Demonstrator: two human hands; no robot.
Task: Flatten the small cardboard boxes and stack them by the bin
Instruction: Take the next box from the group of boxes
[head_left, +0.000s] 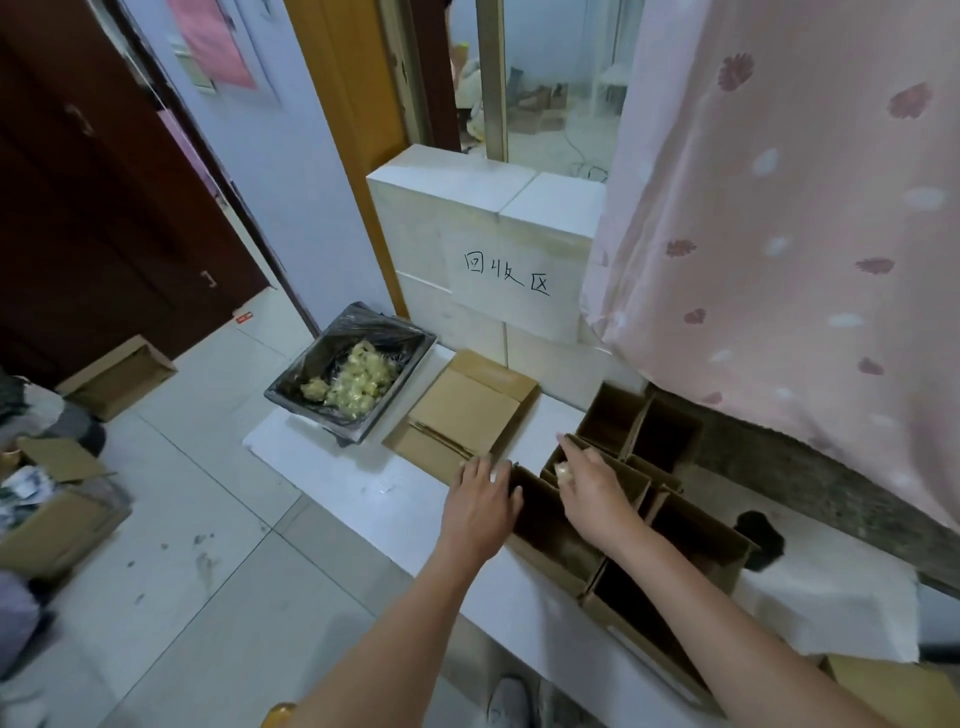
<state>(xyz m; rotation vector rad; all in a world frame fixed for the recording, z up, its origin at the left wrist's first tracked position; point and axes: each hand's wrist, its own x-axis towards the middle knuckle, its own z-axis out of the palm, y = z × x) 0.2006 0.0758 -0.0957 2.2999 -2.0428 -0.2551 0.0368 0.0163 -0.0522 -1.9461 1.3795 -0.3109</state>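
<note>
Black-lined bin holds yellowish scraps — right grip pinches scrap, left flat.

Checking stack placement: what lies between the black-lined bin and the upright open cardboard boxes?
Head view: the flattened brown cardboard stack lies between the black-lined bin and the upright open boxes.
</note>
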